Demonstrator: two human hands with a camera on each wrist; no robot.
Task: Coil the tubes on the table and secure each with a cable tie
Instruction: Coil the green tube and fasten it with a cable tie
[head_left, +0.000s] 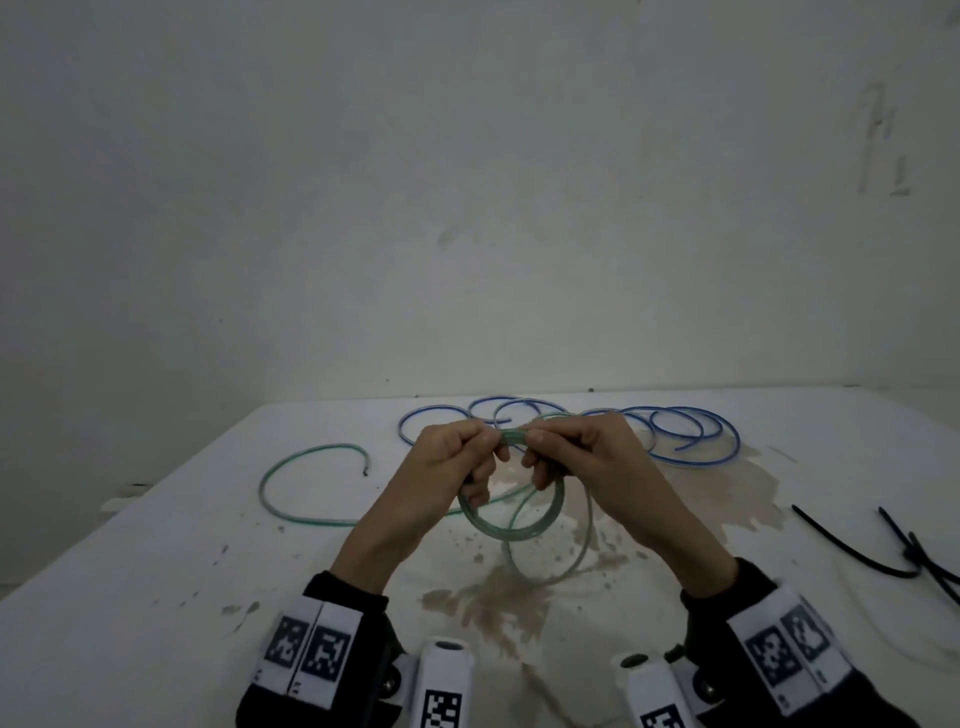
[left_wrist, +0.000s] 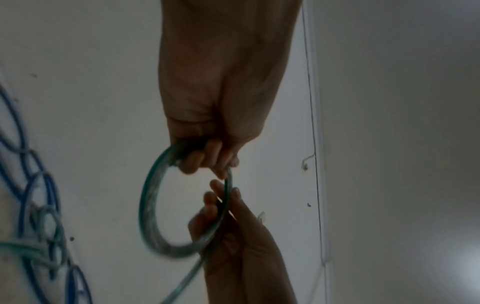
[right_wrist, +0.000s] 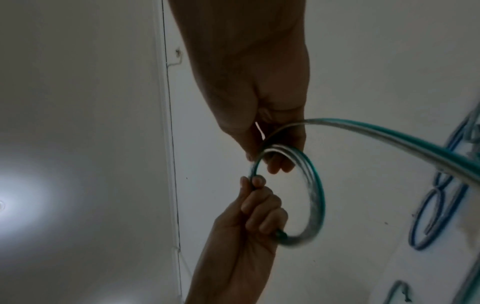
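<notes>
A clear green tube (head_left: 492, 526) is partly wound into a small coil that both hands hold above the table. My left hand (head_left: 452, 457) grips the coil's top left with curled fingers. My right hand (head_left: 569, 449) pinches it just to the right. The coil (left_wrist: 148, 205) hangs below the left hand's fingers (left_wrist: 207, 158) in the left wrist view, and curves past the right hand's fingers (right_wrist: 276, 162) as a looped bundle (right_wrist: 317, 197) in the right wrist view. The tube's loose tail (head_left: 291, 467) curls on the table at left. A blue tube (head_left: 680, 431) lies uncoiled behind the hands.
Black cable ties (head_left: 857, 551) lie at the table's right side. The white table (head_left: 156, 545) bears brownish stains (head_left: 493, 597) under the hands. A pale wall (head_left: 467, 208) rises right behind the table's far edge.
</notes>
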